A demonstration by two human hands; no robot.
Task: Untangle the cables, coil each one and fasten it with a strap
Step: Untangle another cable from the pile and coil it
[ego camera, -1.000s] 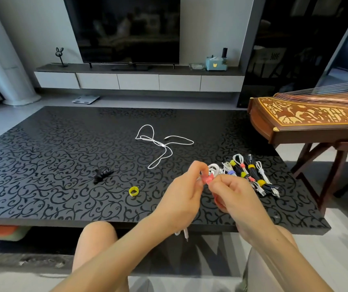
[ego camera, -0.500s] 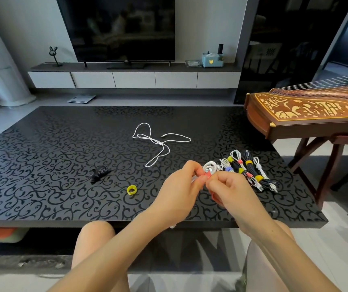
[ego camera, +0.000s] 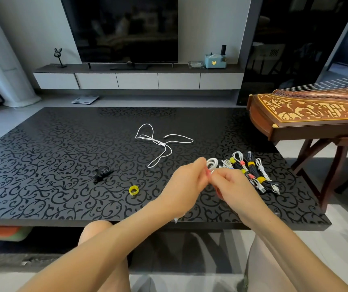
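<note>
I'm seeing a black strap lying left of centre on the surface, toward the near edge. A yellow strap, rolled into a ring, is sitting right of it, closer to that edge. A loose white cable is sprawling uncoiled around the surface's centre. The left grip is hovering over the near-right part, fingers curled and clamped on a coiled white cable. The right grip is meeting it fingertip to fingertip, pinching the pink strap at the coil's base. A row of strapped cables is lying just beyond the right grip, toward the right edge. A wooden zither is standing off the far-right corner.
</note>
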